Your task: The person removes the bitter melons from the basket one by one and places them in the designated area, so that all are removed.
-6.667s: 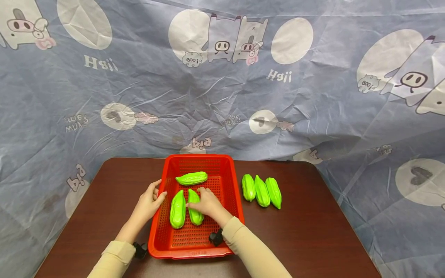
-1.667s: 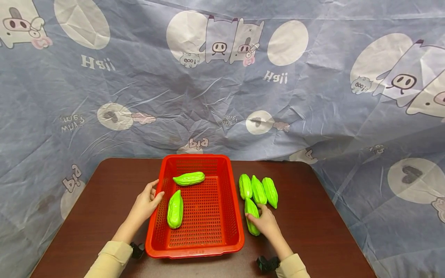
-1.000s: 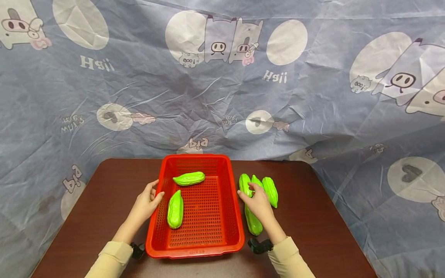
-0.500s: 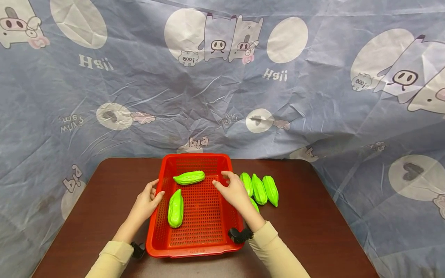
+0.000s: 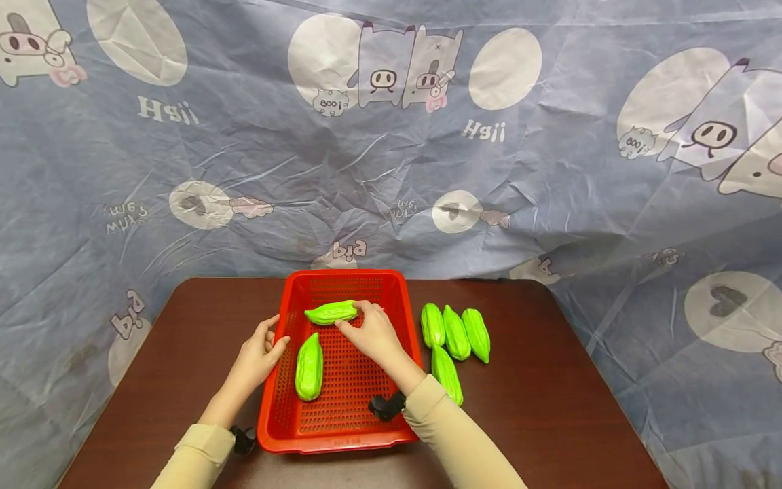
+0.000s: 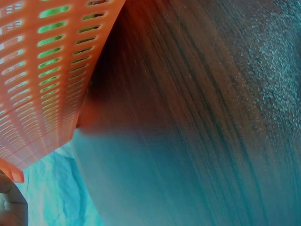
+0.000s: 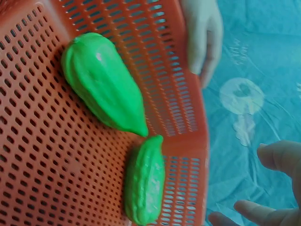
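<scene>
My left hand [image 5: 255, 354] grips the left rim of a red perforated plastic basket [image 5: 342, 444], thumb on the inner side. Two bright green bitter melons are in the basket: one lies crosswise [image 5: 330, 312] near the back, the other lengthwise [image 5: 309, 368] at the left. My right hand [image 5: 377, 337] is over the basket at the right end of the back bitter melon, thumb and fingers spread. In the right wrist view its fingers [image 7: 277, 157] are apart with nothing between them, and both bitter melons show whole.
Right of the basket, three bitter melons [image 5: 456, 333] lie side by side on the dark brown table [image 5: 550, 407]. One more bitter melon [image 5: 447, 372] lies in front of them, partly behind the right sleeve. A blue-grey printed cloth [image 5: 391, 170] hangs behind the table.
My right hand has moved a bitter melon from the basket onto the table at the right, let it go, and come back over the basket's back bitter melon. My left hand stays at the rim.
</scene>
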Motion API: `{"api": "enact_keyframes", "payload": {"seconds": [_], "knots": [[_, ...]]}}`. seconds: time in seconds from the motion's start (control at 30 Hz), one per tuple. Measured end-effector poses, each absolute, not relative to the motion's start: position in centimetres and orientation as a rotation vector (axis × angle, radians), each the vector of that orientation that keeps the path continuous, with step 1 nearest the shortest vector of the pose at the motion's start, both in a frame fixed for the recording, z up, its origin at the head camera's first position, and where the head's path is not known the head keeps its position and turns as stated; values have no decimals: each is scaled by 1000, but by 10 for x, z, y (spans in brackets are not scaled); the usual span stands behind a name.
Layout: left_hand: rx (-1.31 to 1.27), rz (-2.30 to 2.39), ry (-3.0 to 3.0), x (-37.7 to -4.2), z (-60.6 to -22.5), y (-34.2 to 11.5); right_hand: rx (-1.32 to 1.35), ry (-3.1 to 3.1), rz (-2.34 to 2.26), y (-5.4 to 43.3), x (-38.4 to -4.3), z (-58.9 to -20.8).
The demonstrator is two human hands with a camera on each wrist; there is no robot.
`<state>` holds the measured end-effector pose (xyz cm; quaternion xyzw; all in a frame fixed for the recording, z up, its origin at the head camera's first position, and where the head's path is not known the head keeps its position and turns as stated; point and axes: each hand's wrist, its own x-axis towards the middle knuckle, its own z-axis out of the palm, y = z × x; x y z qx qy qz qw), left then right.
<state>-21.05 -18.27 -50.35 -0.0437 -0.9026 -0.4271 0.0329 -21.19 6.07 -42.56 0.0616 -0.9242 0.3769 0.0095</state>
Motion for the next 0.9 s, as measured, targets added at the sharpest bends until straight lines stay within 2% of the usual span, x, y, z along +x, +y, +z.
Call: {"api": "enact_keyframes", "payload": {"seconds": [0.9], "knots": [[-151,-1324,-2752,-209,-504,-182,326,-3221,783,8,-217,-466]]}}
